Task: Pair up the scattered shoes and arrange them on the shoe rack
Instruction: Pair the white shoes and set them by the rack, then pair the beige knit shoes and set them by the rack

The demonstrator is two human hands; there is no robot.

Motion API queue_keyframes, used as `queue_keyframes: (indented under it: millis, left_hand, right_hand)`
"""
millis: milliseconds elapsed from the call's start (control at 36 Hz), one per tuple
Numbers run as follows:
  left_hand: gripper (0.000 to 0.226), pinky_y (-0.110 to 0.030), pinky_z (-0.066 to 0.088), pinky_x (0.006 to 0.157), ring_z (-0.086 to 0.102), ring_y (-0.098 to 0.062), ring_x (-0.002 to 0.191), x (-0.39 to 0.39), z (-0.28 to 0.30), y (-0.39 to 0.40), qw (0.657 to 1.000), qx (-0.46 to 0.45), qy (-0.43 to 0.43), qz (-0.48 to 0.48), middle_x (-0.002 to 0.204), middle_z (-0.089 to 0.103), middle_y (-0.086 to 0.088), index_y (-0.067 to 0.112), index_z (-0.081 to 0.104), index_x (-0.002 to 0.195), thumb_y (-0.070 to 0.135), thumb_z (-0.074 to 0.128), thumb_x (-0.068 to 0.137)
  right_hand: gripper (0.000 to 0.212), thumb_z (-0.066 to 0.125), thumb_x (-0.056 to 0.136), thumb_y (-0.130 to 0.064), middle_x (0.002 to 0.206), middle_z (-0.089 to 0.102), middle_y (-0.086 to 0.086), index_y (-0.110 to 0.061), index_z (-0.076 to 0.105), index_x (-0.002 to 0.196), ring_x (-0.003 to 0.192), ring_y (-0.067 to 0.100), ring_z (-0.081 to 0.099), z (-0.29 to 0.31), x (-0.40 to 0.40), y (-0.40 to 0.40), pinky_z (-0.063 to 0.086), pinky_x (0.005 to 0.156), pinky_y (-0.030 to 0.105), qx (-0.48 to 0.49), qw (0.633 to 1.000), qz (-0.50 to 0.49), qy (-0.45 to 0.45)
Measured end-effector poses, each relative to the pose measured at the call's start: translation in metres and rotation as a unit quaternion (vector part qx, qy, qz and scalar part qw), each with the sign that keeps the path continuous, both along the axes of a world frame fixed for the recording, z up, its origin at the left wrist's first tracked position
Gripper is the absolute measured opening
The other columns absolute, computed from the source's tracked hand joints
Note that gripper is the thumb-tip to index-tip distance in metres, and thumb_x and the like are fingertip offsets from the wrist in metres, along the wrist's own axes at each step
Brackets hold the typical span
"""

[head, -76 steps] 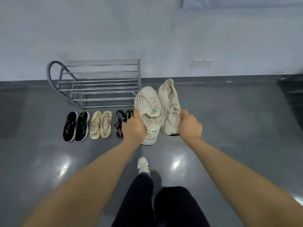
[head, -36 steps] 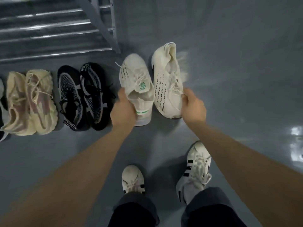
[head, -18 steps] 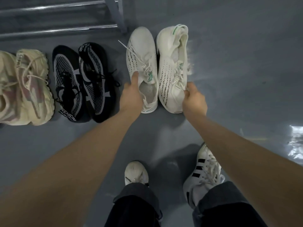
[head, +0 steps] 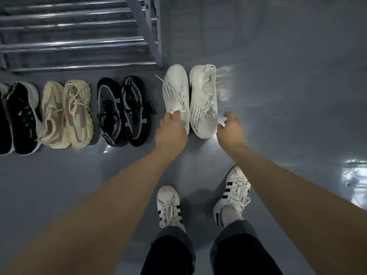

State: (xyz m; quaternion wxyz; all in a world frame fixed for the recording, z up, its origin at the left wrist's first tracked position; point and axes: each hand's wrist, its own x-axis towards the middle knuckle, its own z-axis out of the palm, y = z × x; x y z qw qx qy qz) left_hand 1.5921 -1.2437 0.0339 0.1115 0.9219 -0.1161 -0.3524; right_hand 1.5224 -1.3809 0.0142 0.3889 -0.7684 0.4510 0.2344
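White knit sneakers with green accents, set down as a pair on the grey floor at frame centre beside the metal shoe rack, are now released: left hand resting loosely on one, right hand open alongside; pairing complete, racking outstanding.

Bare floor is being left open rightward, while leftward passage is being blocked by black shoes (touching pairs).

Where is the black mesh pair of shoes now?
The black mesh pair of shoes stands on the floor before the metal rack, between the beige pair and the white pair.
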Motion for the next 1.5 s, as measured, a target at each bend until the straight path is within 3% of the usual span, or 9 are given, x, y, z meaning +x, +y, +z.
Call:
queue_keyframes:
  millis: [111,222,472,611,778,1083,1222,1389,1500]
  left_hand:
    - [0.044,-0.042,0.041,0.094,0.043,-0.031,0.116,0.001,0.042,-0.006,1.0,-0.016,0.001,-0.017,0.128,0.042,-0.015,0.007,0.036,0.136,0.011,0.045,0.093]
    - [0.036,-0.042,0.041,0.09,0.046,-0.033,0.11,0.007,0.093,-0.014,0.998,-0.031,-0.002,-0.048,0.124,0.045,-0.017,0.004,0.042,0.13,0.014,0.042,0.095]
    - [0.034,-0.039,0.04,0.089,0.051,-0.03,0.11,0.003,0.214,-0.038,0.988,-0.086,-0.022,-0.123,0.124,0.051,-0.012,0.009,0.047,0.128,0.014,0.038,0.096]
    - [0.029,-0.043,0.043,0.09,0.055,-0.034,0.104,-0.036,0.278,-0.043,0.976,-0.143,-0.005,-0.167,0.116,0.056,-0.017,0.0,0.053,0.118,0.01,0.044,0.093]
    - [0.035,-0.038,0.039,0.097,0.051,-0.03,0.114,-0.081,0.343,-0.056,0.953,-0.148,0.011,-0.263,0.126,0.053,-0.013,0.006,0.049,0.128,0.013,0.04,0.095]
    - [0.035,-0.036,0.042,0.096,0.054,-0.032,0.113,-0.181,0.425,-0.059,0.913,-0.154,0.008,-0.377,0.119,0.059,-0.015,0.008,0.052,0.125,0.012,0.042,0.092]
    - [0.033,-0.032,0.041,0.097,0.054,-0.03,0.116,-0.251,0.465,-0.05,0.873,-0.172,0.011,-0.456,0.122,0.06,-0.015,0.006,0.056,0.123,0.012,0.044,0.092]
    - [0.033,-0.033,0.041,0.098,0.052,-0.029,0.118,-0.339,0.514,-0.038,0.829,-0.191,-0.005,-0.526,0.126,0.057,-0.015,0.007,0.056,0.122,0.011,0.043,0.092]
    - [0.032,-0.034,0.043,0.096,0.053,-0.031,0.114,-0.415,0.548,-0.022,0.791,-0.195,0.006,-0.58,0.121,0.059,-0.015,0.008,0.056,0.121,0.011,0.044,0.091]
  right_hand:
    - [0.034,0.043,0.095,-0.012,0.131,0.046,0.015,-0.01,0.043,0.13,0.115,0.033,0.05,0.04,-0.001,-0.001,0.045,0.093,0.048,-0.001,1.0,0.005,-0.02]
    - [0.036,0.041,0.095,-0.012,0.13,0.049,0.009,-0.013,0.047,0.13,0.111,0.027,0.052,0.091,-0.006,-0.008,0.043,0.087,0.035,-0.023,0.999,-0.002,-0.03]
    - [0.03,0.038,0.096,-0.014,0.121,0.057,0.004,-0.017,0.056,0.12,0.092,0.023,0.058,0.21,-0.049,-0.01,0.049,0.078,0.035,-0.058,0.99,-0.084,-0.1]
    - [0.028,0.041,0.096,-0.014,0.115,0.061,0.006,-0.015,0.058,0.118,0.096,0.023,0.058,0.275,-0.095,-0.002,0.043,0.078,0.027,-0.08,0.976,-0.154,-0.131]
    - [0.027,0.041,0.093,-0.016,0.114,0.06,0.003,-0.022,0.058,0.113,0.097,0.027,0.058,0.334,-0.158,0.009,0.049,0.084,0.04,-0.099,0.964,-0.227,-0.098]
    - [0.026,0.039,0.095,-0.017,0.102,0.06,0.001,-0.021,0.057,0.114,0.077,0.022,0.053,0.42,-0.286,0.04,0.048,0.075,0.038,-0.13,0.927,-0.332,-0.119]
    - [0.025,0.04,0.095,-0.015,0.098,0.061,0.001,-0.018,0.059,0.112,0.07,0.02,0.051,0.465,-0.361,0.074,0.047,0.069,0.036,-0.153,0.896,-0.386,-0.159]
    - [0.03,0.037,0.095,-0.016,0.108,0.061,0.002,-0.018,0.054,0.12,0.08,0.02,0.053,0.518,-0.449,0.117,0.045,0.072,0.032,-0.177,0.907,-0.374,-0.084]
    - [0.029,0.038,0.095,-0.016,0.11,0.062,0.004,-0.017,0.056,0.118,0.083,0.022,0.055,0.553,-0.522,0.154,0.046,0.076,0.036,-0.195,0.878,-0.43,-0.075]
